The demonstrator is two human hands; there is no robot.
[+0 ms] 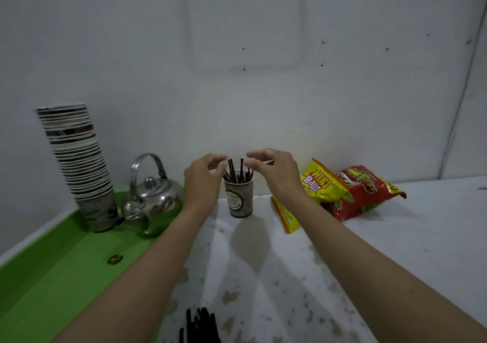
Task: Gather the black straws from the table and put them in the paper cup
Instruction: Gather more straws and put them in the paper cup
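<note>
A printed paper cup (240, 200) stands upright near the wall on the white table, with several black straws (233, 171) sticking out of its top. My left hand (201, 182) hovers just left of the cup's rim, fingers curled and apart, holding nothing. My right hand (274, 170) hangs just right of the rim, fingers spread over the straw tips, also empty. More black straws (201, 324) lie in a loose bunch at the table's near edge, between my forearms.
A tall stack of paper cups (79, 158) and a steel kettle (152, 197) stand on a green tray (52, 269) at the left. Yellow and red snack bags (350, 190) lie right of the cup. The wall rises close behind.
</note>
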